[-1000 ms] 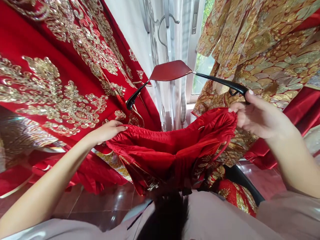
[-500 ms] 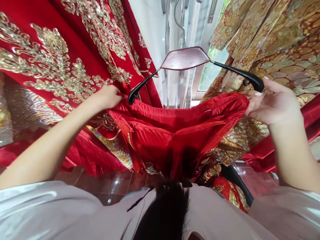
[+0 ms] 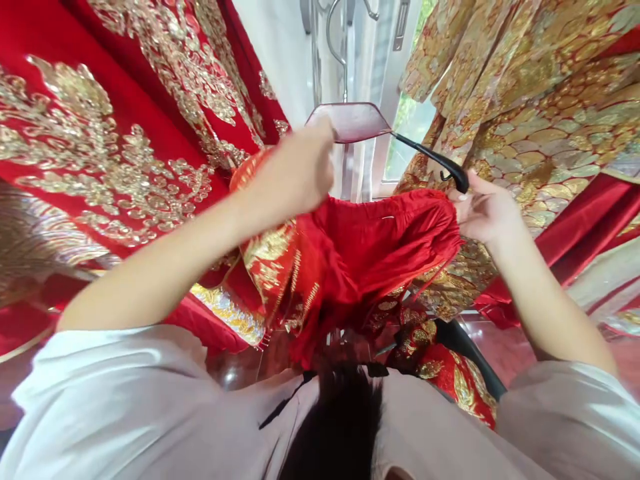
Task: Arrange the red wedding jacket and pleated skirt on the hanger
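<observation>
A red satin skirt [image 3: 370, 233] with a gathered waistband hangs below a clothes hanger [image 3: 350, 121] that has a maroon middle and black arms. My right hand [image 3: 487, 208] is closed at the skirt's right end, its thumb against the black tip of the hanger and its fingers at the waistband. My left hand [image 3: 305, 163], smeared by motion, covers the hanger's left arm and the skirt's left side; its fingers cannot be made out. A red and gold embroidered panel [image 3: 270, 260] hangs beneath my left forearm.
Red dresses with silver-gold beading [image 3: 150, 160] hang on the left. Gold scale-patterned garments [image 3: 530, 147] hang on the right. Behind the hanger runs a metal rail [image 3: 325, 73] before a window. A red and gold cloth [image 3: 455, 380] lies on a dark surface low on the right.
My left hand has swung up and to the right, over the hanger's left arm. The skirt's left side has bunched inward, showing its embroidered panel. Hanger, skirt and right hand sit further left in view.
</observation>
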Motion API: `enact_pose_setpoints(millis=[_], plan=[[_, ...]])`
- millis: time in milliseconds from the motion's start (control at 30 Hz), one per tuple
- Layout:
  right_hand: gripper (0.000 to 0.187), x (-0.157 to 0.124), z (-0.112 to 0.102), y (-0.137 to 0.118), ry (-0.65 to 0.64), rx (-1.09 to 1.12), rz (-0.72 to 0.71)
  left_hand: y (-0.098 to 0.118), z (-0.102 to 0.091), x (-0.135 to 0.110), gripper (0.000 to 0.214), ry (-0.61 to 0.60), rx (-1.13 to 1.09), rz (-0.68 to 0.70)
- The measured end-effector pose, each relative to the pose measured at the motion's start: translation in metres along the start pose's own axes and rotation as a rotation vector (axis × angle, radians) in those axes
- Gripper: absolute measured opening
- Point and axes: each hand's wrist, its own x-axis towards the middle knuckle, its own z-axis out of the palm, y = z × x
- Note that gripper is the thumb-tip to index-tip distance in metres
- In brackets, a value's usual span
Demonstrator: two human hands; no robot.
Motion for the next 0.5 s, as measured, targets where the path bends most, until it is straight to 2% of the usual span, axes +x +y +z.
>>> enact_pose_setpoints(millis=[67,100,133,233,333,367,433,500], plan=[[0.029,-0.003,-0.001,-0.001,-0.059,0.265,0.15,0.011,0.031,0.002,0.031,-0.182,0.08,0.035],[0.027,-0.004,-0.001,-0.002,-0.054,0.318,0.163,0.015,0.041,0.006,0.029,-0.213,0.12,0.035],[0.025,-0.005,-0.002,-0.002,-0.053,0.334,0.156,0.019,0.046,0.01,0.029,-0.189,0.162,0.031],[0.027,-0.004,-0.004,0.0,-0.078,0.323,0.131,0.03,0.038,0.031,0.034,0.019,0.22,0.088],[0.028,-0.001,-0.007,0.005,-0.092,0.306,0.091,0.036,0.022,0.059,0.041,0.245,0.242,0.32],[0.028,0.0,-0.009,0.006,-0.095,0.288,0.073,0.036,0.02,0.069,0.042,0.272,0.247,0.391],[0.031,0.0,-0.015,0.008,-0.105,0.23,0.039,0.035,0.021,0.084,0.046,0.204,0.243,0.427],[0.04,-0.002,-0.025,0.009,-0.151,0.145,0.036,0.033,0.026,0.093,0.055,0.085,0.241,0.378]])
